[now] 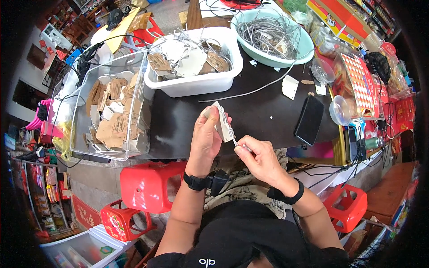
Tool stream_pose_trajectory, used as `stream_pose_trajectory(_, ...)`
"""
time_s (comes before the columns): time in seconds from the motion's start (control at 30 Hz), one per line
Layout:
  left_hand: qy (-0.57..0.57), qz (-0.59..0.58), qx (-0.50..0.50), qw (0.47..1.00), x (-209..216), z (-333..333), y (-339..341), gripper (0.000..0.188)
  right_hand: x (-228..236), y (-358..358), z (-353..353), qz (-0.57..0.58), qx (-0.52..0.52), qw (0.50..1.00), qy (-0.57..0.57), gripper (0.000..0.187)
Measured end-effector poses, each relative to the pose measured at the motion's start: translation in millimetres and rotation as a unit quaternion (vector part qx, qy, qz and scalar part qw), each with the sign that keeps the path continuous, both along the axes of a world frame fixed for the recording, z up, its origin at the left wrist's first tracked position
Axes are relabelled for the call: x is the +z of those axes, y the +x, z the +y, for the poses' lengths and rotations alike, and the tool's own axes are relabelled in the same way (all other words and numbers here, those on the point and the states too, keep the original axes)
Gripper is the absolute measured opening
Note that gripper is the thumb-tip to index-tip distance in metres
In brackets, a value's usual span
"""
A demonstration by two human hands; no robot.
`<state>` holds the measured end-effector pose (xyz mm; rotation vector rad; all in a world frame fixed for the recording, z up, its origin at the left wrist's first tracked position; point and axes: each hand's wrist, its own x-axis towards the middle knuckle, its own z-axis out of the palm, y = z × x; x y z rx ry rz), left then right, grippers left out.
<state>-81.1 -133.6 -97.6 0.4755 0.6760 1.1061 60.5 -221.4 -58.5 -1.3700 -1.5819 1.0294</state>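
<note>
Over the near edge of the dark table, my left hand is closed on a small cream card, which stands tilted between thumb and fingers. Grey cord lies along the card and runs off its lower end. Just to the right, my right hand pinches that cord between thumb and fingers. Another length of grey cord stretches across the table from the mint-green basin, where a tangle of the same cord is heaped.
A white tub holds cards and cord. Left of it, a clear plastic box contains brown and white card pieces. A black phone, loose white card and clear cup lie rightward. Red stools stand below the table edge.
</note>
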Motion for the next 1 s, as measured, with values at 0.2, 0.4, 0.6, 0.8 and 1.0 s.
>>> stream_pose_trajectory(0.2, 0.01, -0.055, -0.016, 0.998, -2, -1, -1, 0.019, -1, 5, -2, 0.208, 0.027, 0.972, -0.108, 0.015)
stream_pose_trajectory(0.4, 0.026, -0.06, -0.026, 0.998, -2, 1, -1, 0.02, -8, 10, -1, 0.197, 0.016, 0.975, -0.096, 0.017)
stream_pose_trajectory(0.6, 0.025, -0.063, -0.02, 0.997, -1, 0, 1, 0.021, -9, 10, 5, 0.413, 0.052, 0.868, -0.271, 0.018)
stream_pose_trajectory(0.8, 0.038, -0.031, -0.011, 0.999, -5, 0, 1, 0.022, -14, -3, 6, 0.479, 0.027, 0.815, -0.325, 0.019)
stream_pose_trajectory(1.0, 0.015, -0.043, -0.013, 0.999, -3, -1, 2, 0.021, -16, -3, 6, 0.483, 0.057, 0.814, -0.319, 0.015)
